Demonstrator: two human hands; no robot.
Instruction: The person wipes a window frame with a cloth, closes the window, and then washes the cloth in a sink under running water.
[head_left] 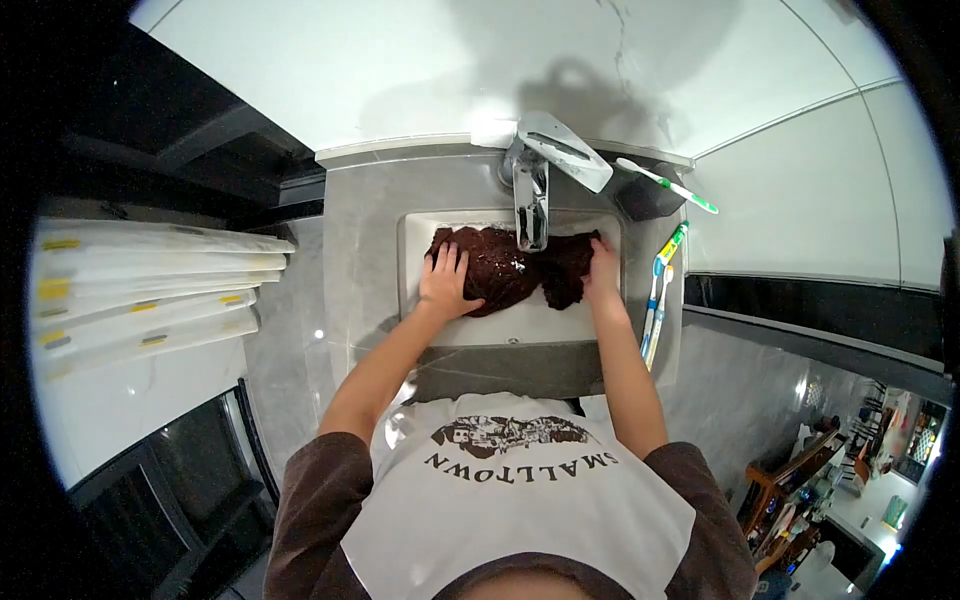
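A dark brown cloth (495, 272), bunched up and glistening as if wet, lies in the white rectangular sink (440, 331). My left hand (447, 285) rests on the cloth's left part with the fingers stretched out and a little apart. At the cloth's right end, my right hand (601, 268) has its fingers closed on the edge. The chrome faucet (532, 195) reaches over the middle of the cloth, its spout hiding a bit of it. Whether water is running I cannot make out.
To the right on the grey counter (362, 215) stands a dark cup (645, 198) with a green-and-white toothbrush (675, 186) across it. More toothbrushes (659, 300) and a yellow-green tube (673, 243) lie along the right edge. A patterned curtain (150, 285) hangs at left.
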